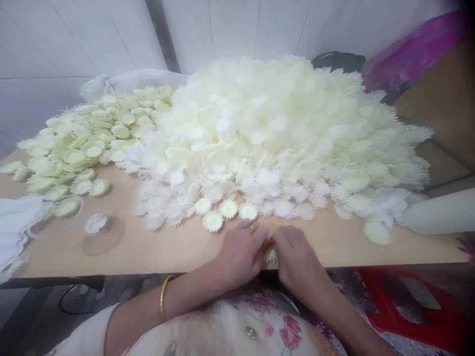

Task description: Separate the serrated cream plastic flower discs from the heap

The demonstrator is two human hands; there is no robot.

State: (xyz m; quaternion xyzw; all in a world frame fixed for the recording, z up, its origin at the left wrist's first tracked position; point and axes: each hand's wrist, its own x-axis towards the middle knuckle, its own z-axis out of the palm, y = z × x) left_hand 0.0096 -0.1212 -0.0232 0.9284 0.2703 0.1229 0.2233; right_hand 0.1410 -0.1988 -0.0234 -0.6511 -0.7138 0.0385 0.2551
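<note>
My left hand (pixel 240 253) and my right hand (pixel 295 257) meet at the near edge of the wooden table (pixel 178 244). Both have their fingers curled in, pinching one small cream fabric flower (pixel 270 255) between them. My left wrist wears a gold bangle and a ring shows on one finger. Just beyond my hands rises a huge pile of white and cream flower pieces (pixel 282 133). A lower heap of pale green flower pieces (pixel 85 143) lies at the far left.
Two clear round dishes (pixel 102 232) sit on the table's left, each with a flower piece inside. White cloth (pixel 15 225) lies at the left edge. A white roll (pixel 440 212) rests on the right, a red stool (pixel 408 301) below it, and a pink bag (pixel 415 49) behind.
</note>
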